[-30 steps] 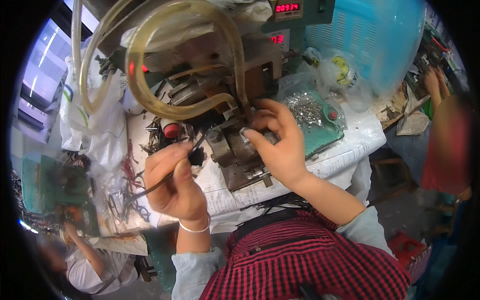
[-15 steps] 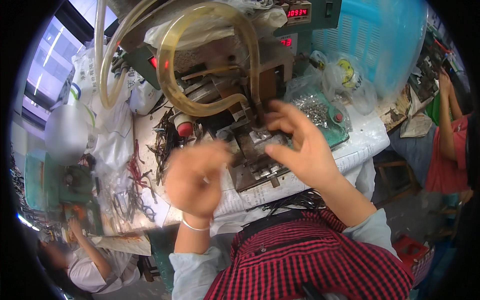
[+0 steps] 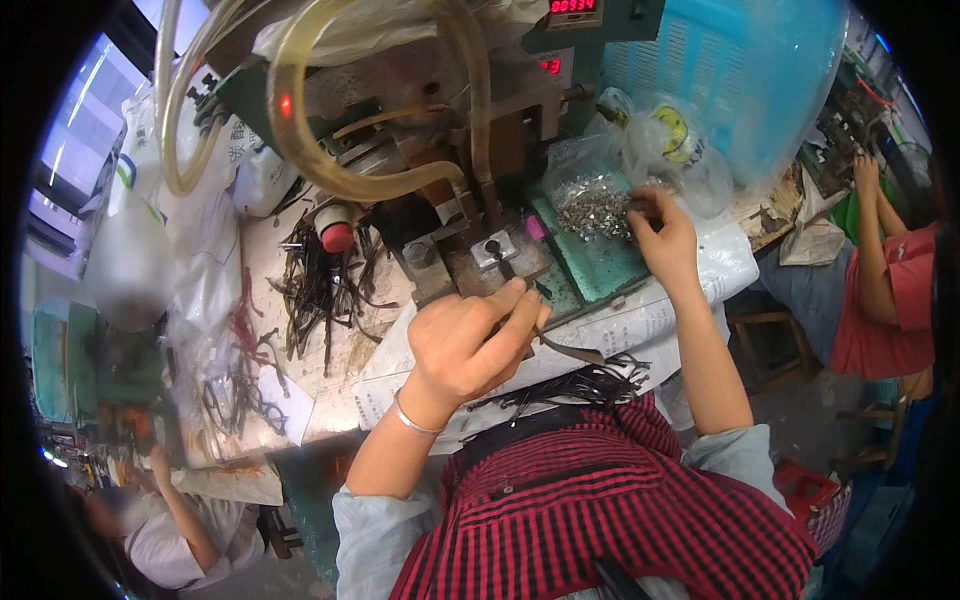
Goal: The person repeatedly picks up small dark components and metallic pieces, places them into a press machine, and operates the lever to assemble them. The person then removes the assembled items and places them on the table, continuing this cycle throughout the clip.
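My left hand point(image 3: 470, 345) is closed in front of the press-like machine point(image 3: 410, 140), pinching a dark thin lead point(image 3: 570, 349). One end of the lead reaches up to a small bright metal block point(image 3: 493, 250) on the machine's bed; the other trails right below my fingers. My right hand point(image 3: 665, 240) is at the right side of a heap of small shiny metal pieces point(image 3: 592, 208) in a green tray point(image 3: 600, 275). Its thumb and fingers are curled together at the heap's edge; whatever lies between the tips is too small to make out.
Dark leads point(image 3: 330, 275) lie bunched left of the machine, below a red button point(image 3: 337, 237); more leads point(image 3: 570, 390) lie by my apron. A thick clear hose point(image 3: 285, 90) loops over the machine. A blue basket point(image 3: 700, 80) stands behind. Co-workers sit at both sides.
My left hand has moved right, to the front of the machine bed, with a lead now in its fingers. My right hand has left the bed and gone right to the metal pieces.
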The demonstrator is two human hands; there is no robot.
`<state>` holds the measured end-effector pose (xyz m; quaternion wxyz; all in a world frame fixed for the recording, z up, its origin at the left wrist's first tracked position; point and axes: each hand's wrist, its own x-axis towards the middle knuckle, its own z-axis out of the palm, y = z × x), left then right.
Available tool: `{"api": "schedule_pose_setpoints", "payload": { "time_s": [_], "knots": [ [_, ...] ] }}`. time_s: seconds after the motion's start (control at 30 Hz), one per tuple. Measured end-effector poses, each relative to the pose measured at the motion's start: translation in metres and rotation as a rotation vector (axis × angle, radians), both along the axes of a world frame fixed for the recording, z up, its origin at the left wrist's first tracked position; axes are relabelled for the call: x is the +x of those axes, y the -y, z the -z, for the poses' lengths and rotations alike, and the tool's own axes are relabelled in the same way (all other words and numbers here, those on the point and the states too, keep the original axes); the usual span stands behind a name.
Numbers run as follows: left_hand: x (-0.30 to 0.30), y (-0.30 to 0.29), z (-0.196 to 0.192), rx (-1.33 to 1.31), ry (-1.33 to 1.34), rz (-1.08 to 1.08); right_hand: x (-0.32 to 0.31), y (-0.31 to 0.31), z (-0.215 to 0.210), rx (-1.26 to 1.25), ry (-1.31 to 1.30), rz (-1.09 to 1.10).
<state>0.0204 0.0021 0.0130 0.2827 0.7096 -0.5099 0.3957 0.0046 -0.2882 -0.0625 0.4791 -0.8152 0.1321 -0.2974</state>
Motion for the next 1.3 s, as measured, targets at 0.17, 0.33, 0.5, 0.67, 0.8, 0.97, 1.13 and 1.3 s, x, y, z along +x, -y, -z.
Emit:
{"api": "schedule_pose_setpoints", "payload": {
  "time_s": [0.17,0.33,0.5,0.67,0.8,0.97,1.13,1.3],
  "knots": [
    [-0.002,-0.004,0.003,-0.009,-0.003,-0.051,-0.023,-0.026,0.005,-0.279,-0.224,-0.156],
    [-0.022,-0.011,0.008,-0.107,-0.285,0.007,-0.017,-0.035,0.021,-0.68,-0.132,-0.086],
    [-0.062,-0.097,0.023,0.132,-0.052,-0.838,-0.024,-0.019,0.05,-0.072,-0.034,0.012],
    [0.012,-0.227,0.052,0.185,-0.659,-1.106,-0.016,-0.028,0.024,-0.068,0.011,-0.039],
    [0.047,-0.239,0.11,0.528,-0.798,-1.209,0.001,-0.047,0.02,-0.043,-0.043,-0.043],
    [0.047,-0.245,0.087,0.831,-0.851,-1.264,-0.029,-0.023,0.027,-0.033,-0.013,0.024],
    [-0.019,-0.248,0.061,0.594,-1.09,-1.22,-0.101,0.016,0.023,-0.054,0.073,0.182],
    [-0.008,-0.203,0.072,0.024,-0.839,-0.955,-0.093,-0.033,-0.024,0.095,0.061,-0.042]
  ]
}}
